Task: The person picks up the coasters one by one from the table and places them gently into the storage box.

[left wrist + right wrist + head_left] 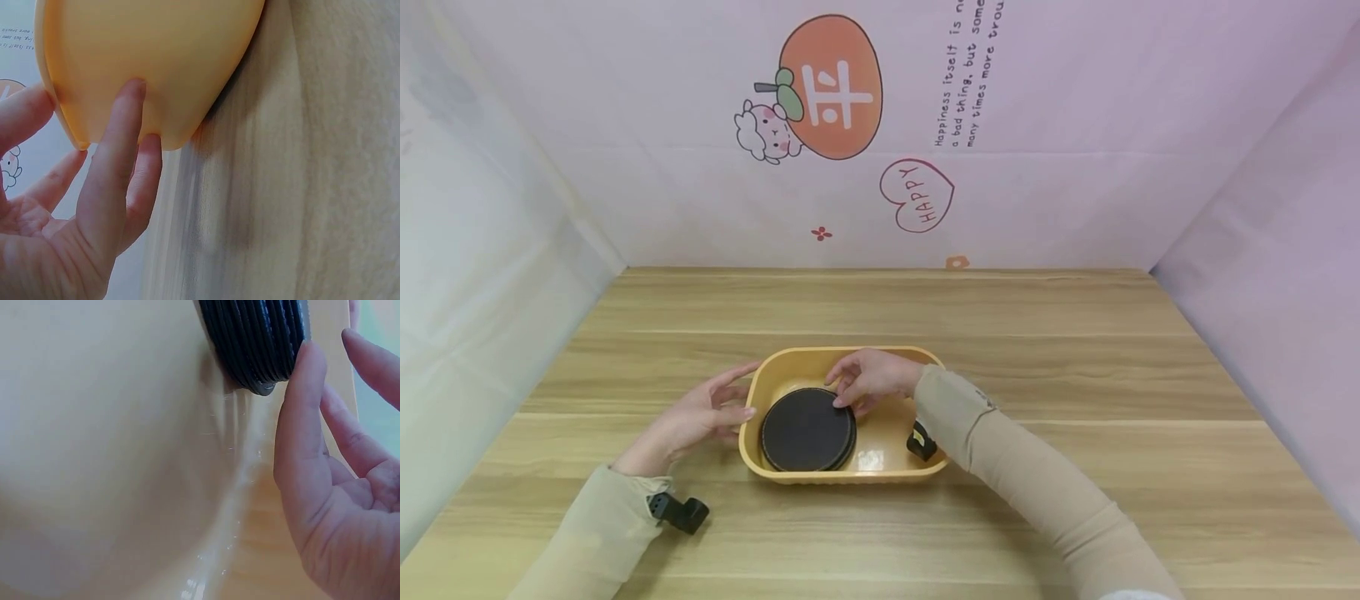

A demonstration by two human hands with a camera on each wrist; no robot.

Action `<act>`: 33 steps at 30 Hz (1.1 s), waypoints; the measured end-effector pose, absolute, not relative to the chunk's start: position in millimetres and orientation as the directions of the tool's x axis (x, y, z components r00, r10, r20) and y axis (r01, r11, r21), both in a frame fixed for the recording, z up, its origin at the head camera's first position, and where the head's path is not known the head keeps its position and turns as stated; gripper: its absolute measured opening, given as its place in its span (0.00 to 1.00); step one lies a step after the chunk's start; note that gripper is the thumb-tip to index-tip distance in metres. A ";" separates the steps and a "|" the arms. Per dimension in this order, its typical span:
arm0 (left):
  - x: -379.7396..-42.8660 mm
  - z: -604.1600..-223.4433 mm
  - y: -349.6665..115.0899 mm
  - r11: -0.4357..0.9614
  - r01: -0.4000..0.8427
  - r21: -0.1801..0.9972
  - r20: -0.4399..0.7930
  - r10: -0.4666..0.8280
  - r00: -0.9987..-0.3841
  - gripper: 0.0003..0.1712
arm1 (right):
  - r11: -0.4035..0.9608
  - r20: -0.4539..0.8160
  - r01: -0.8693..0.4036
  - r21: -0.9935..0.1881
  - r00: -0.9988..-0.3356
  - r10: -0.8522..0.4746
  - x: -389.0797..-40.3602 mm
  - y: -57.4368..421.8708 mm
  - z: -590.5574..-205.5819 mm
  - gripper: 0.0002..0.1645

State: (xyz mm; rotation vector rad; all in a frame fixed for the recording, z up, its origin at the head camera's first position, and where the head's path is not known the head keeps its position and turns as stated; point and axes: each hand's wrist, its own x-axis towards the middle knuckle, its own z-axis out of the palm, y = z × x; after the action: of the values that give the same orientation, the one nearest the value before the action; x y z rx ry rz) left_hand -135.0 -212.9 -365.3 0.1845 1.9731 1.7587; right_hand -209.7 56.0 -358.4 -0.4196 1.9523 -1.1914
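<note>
A yellow plastic bin (880, 478) sits on the table with a stack of black round coasters (807, 431) in its left half. Their layered edges (256, 344) show in the right wrist view. My left hand (696, 417) is at the bin's left end. Its thumb touches the rim, and its extended fingertips rest against the outer wall (156, 56). Over the inside of the bin, my right hand (874, 377) reaches to the stack, its thumb touching the edge of the top coaster. The other right fingers are loosely bent and apart from the thumb.
The wood-grain table (880, 537) extends around the bin on all sides. A pale printed backdrop (1037, 183) stands behind it, with pale side walls at left and right. A black wrist camera (679, 512) is strapped to the left wrist.
</note>
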 end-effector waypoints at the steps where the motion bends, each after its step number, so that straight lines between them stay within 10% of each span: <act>1: -135.0 -365.6 -212.8 0.161 -0.216 0.963 -0.264 0.413 -0.872 0.47 | 0.500 -0.455 0.119 -0.858 -0.630 -0.629 -209.8 56.5 -358.3 0.22; 25: -134.8 -369.2 -217.9 0.205 -0.195 0.959 -0.267 0.423 -0.866 0.46 | 0.377 -0.258 -0.031 -0.926 -0.678 -0.689 -193.5 109.8 -298.4 0.28; 33: -132.2 -369.9 -221.1 0.319 -0.121 0.940 -0.246 0.389 -0.888 0.44 | 0.416 -0.195 -0.088 -0.905 -0.783 -0.591 -177.2 175.1 -298.4 0.28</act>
State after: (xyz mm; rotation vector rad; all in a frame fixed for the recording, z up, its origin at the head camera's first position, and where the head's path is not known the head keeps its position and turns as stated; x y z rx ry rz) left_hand -132.2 -221.1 -369.9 0.2376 2.1606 1.5951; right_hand -177.2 175.1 -298.4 -0.5750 2.1818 -1.3521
